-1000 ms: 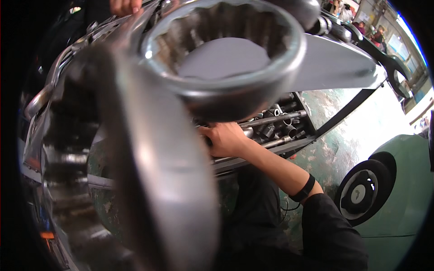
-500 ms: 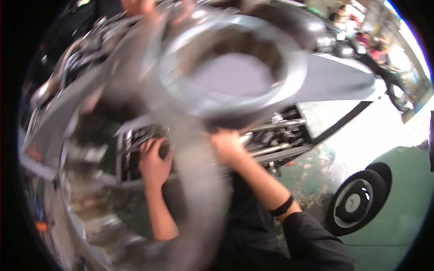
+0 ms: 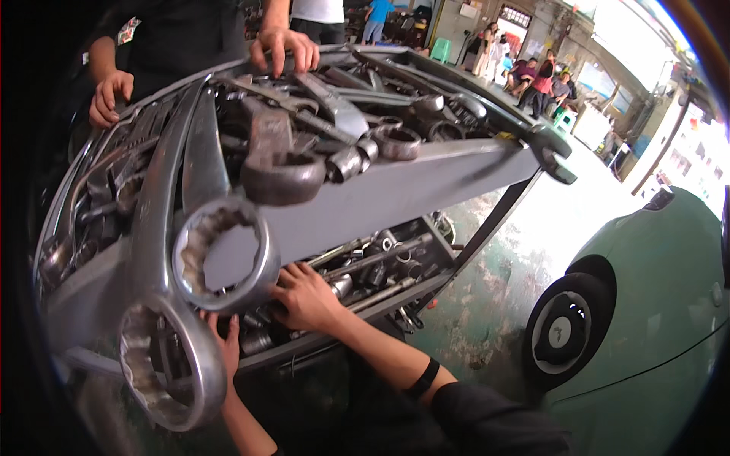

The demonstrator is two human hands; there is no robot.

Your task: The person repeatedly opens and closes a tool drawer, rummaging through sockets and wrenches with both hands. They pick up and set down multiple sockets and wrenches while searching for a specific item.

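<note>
Grey metal is framing my reach: I am holding both hands at the long, shallow grey metal lower tray (image 3: 403, 290), where dark and chromed cylindrical steel sockets (image 3: 376, 275) are lying among long steel bars. My right hand (image 3: 308, 302) is bending its fingers over the contents; my left hand (image 3: 226, 343) is pointing its fingers upward, partly hidden by two big polished steel ring spanners (image 3: 268, 254). I cannot tell whether either is gripping anything. These spanners are jutting over the front of the broad grey metal upper tray (image 3: 395, 182), probably because they are too long to fit inside. Beyond, a pale paper sheet (image 3: 471, 10) is hanging on the wall, and a round black-and-silver wheel (image 3: 559, 332) is showing a small hub emblem; I am making out no legible writing.
</note>
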